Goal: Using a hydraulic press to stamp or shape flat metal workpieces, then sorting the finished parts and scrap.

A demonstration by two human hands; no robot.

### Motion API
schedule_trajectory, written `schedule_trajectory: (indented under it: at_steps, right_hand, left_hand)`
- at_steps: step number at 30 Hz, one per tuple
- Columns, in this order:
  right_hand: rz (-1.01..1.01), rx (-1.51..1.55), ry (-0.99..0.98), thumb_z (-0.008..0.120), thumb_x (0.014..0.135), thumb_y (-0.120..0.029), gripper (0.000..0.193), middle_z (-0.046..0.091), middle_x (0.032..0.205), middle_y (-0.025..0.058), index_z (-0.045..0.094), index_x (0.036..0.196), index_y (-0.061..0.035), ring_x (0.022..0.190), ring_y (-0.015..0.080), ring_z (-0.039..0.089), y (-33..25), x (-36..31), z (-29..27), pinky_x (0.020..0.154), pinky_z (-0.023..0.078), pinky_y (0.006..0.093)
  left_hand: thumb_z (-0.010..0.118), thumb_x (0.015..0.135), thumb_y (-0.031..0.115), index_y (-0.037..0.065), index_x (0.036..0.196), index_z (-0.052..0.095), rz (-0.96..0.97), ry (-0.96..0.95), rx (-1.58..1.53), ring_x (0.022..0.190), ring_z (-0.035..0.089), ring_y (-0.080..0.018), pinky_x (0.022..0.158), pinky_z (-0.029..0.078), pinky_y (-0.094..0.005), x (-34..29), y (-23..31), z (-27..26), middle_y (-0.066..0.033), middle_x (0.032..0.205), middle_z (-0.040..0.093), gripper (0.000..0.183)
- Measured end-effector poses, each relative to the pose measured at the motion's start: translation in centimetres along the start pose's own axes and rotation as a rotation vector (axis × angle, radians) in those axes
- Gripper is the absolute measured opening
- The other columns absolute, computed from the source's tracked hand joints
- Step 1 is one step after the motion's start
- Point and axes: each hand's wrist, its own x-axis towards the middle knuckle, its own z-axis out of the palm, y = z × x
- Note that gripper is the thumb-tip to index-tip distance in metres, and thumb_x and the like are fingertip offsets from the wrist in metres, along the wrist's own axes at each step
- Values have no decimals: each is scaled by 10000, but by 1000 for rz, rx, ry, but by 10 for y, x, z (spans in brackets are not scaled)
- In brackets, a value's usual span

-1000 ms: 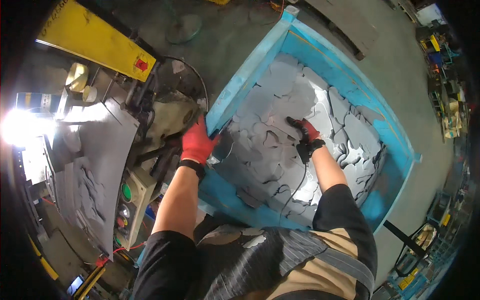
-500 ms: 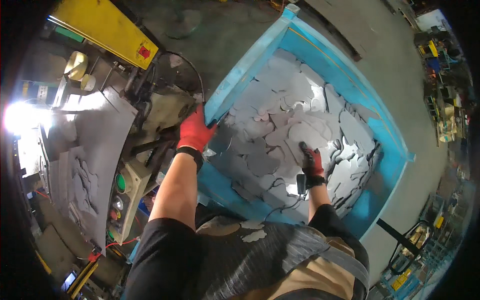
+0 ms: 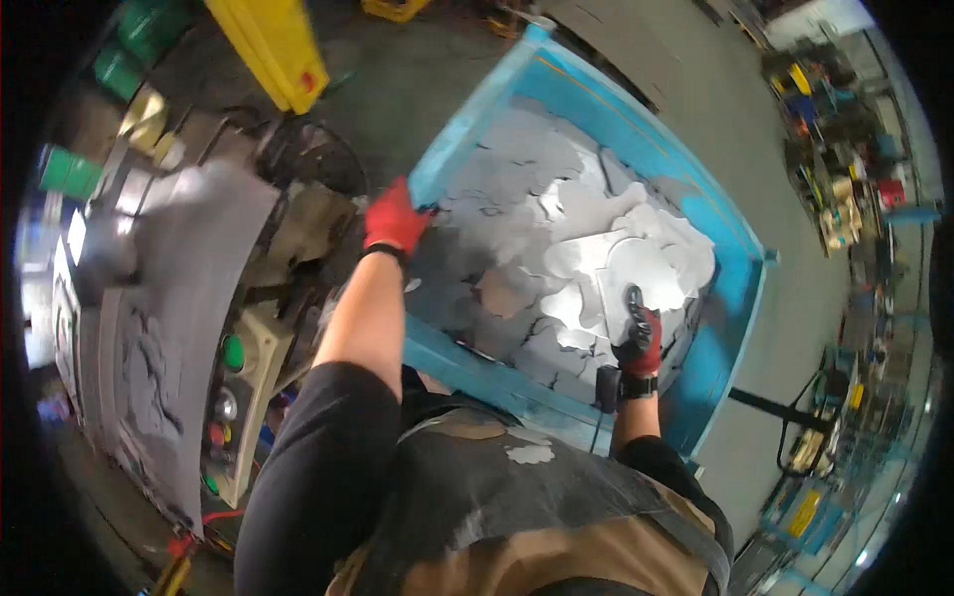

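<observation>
A blue metal bin (image 3: 467,119) full of flat grey sheet-metal pieces (image 3: 497,214) with rounded, wavy outlines stands in front of me. My left hand (image 3: 396,219), in a red glove, is closed over the rim at its left side. Inside the bin on the right, my right hand (image 3: 641,340), in a red glove with dark fingers, grips the near edge of a bright flat metal piece (image 3: 636,268). Its thumb lies on top; the other fingers are hidden beneath. A small black device (image 3: 607,389) is strapped at my right wrist, with a cable running down.
To the left are a large grey metal sheet (image 3: 214,248) and a control box (image 3: 253,397) with green and red buttons. A yellow machine part (image 3: 268,50) juts in above. Shelving with mixed items (image 3: 835,179) lines the far right, beyond the grey floor (image 3: 696,109).
My right hand has moved toward the bin's right side, and a broad bright piece now shows under its thumb. The left hand stays on the rim. The whole view has shifted.
</observation>
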Motion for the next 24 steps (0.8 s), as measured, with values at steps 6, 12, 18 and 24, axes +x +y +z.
schedule_trajectory:
  at_steps: [6, 12, 18, 24]
  right_hand:
    - [604, 1424, 149, 534, 824, -54, 338, 559, 1119, 86, 524, 1159, -11, 1001, 168, 548, -74, 35, 11, 900, 440, 316]
    - [-238, 722, -174, 629, 760, -95, 458, 571, 1139, 120, 502, 1182, 32, 986, 178, 548, -197, 107, 21, 859, 430, 304]
    - [-263, 1236, -651, 546, 800, -94, 384, 556, 1174, 144, 513, 1153, 54, 1081, 234, 535, -342, 167, 147, 958, 390, 335]
    - [3, 1852, -918, 538, 821, -88, 313, 590, 1103, 96, 562, 1108, 36, 1004, 195, 562, -541, 171, 230, 924, 419, 306]
  left_hand:
    - [653, 735, 400, 35, 1340, 268, -32, 212, -263, 1243, 322, -378, 995, 335, -401, -26, 13, -25, -227, 1370, 279, 804]
    - [618, 826, 181, 49, 1331, 299, 114, 921, -598, 1216, 387, -231, 1007, 313, -331, -99, -75, -161, -136, 1320, 396, 611]
    - [595, 793, 3, 32, 1301, 345, 137, 1056, -389, 1195, 420, -269, 994, 333, -361, -189, -207, -250, -154, 1286, 425, 567]
    - [618, 743, 27, 56, 1296, 378, -190, 1094, -246, 1226, 358, -319, 1008, 308, -367, -255, -281, -254, -165, 1296, 406, 604]
